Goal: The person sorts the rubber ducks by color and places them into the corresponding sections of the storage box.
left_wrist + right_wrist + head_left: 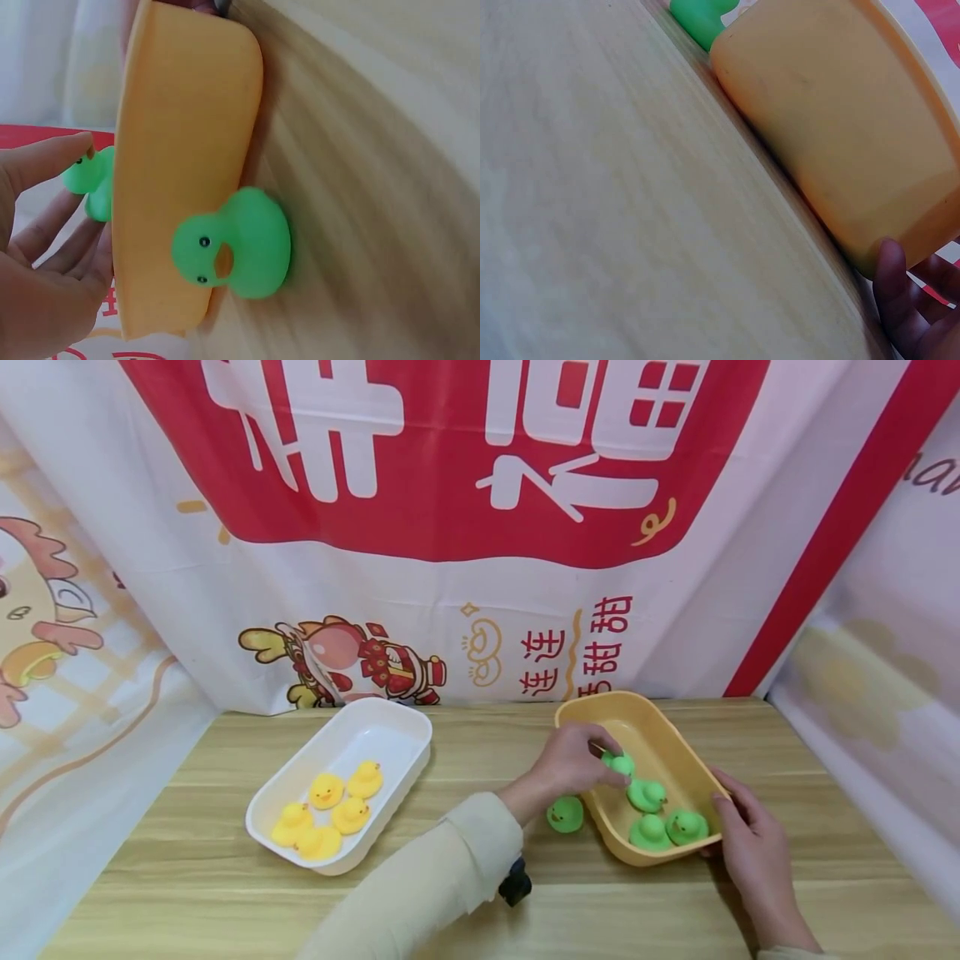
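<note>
My left hand [573, 764] reaches over the left rim of an orange plastic tub [678, 739]. Between its thumb and fingers it pinches a green toy duck [88, 176], seen at the tub's rim in the left wrist view. Inside the tub several more green ducks [686, 827] sit toward the near end. One green duck [565, 814] stands on the table, just outside the tub's left wall. With my right hand [756, 852] I grip the tub's near right corner; the thumb lies against its wall in the right wrist view.
On the left side of the table [480, 760] stands a white tub [420, 739] with several yellow ducks [327, 791] in it. A small black object [515, 883] shows beside the left sleeve [420, 877]. A printed cloth [465, 527] hangs behind the table.
</note>
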### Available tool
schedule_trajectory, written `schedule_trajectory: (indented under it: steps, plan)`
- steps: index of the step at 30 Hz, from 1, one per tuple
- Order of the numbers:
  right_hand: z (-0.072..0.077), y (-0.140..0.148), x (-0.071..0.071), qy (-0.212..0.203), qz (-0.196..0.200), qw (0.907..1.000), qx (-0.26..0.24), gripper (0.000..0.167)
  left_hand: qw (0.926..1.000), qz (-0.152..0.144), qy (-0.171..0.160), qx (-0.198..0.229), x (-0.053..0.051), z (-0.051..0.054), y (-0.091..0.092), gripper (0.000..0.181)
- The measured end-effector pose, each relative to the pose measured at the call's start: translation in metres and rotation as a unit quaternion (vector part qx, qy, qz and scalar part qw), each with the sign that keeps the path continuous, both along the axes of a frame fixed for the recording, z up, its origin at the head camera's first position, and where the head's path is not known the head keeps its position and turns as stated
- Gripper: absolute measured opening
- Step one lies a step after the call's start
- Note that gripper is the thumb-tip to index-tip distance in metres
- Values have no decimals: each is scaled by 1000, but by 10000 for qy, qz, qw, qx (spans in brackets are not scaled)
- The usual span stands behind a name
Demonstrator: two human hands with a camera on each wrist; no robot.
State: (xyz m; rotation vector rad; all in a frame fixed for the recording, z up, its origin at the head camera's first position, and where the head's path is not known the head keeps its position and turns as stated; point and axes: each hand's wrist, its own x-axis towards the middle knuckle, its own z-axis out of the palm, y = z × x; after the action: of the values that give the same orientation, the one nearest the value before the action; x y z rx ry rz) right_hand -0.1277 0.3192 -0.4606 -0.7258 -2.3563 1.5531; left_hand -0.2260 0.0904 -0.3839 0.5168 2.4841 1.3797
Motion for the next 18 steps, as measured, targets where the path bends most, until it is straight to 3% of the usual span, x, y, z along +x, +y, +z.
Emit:
schedule_trajectory:
  steps: [4, 7, 10, 11, 13, 15, 17, 18]
  plan:
    - [0, 1, 1, 7, -42, 10000, -4, 47, 9931, -647, 683, -702, -7, -3, 4, 21]
    - [-2, 2, 1, 47, -46, 10000, -44, 47, 9822, -1013, 907, -1294, -14, -9, 8, 20]
    - [-3, 2, 1, 53, -108, 9999, -109, 46, 9675, -1301, 1051, -1894, -29, -29, 15, 20]
    - [-3, 1, 1, 65, -129, 9998, -137, 45, 9617, -1362, 1152, -2082, -36, -42, 20, 20]
    - [-3, 1, 1, 73, -167, 9997, -160, 44, 9548, -1473, 1198, -2287, -40, -47, 21, 20]
    - [-3, 0, 1, 96, -167, 9997, -174, 44, 9516, -1540, 1243, -2350, -39, -46, 21, 21]
    - [-3, 0, 1, 120, -181, 9996, -195, 44, 9515, -1604, 1191, -2338, -31, -31, 17, 20]
    - [-3, 1, 1, 128, -194, 9995, -211, 44, 9522, -1663, 1127, -2301, -24, -18, 13, 20]
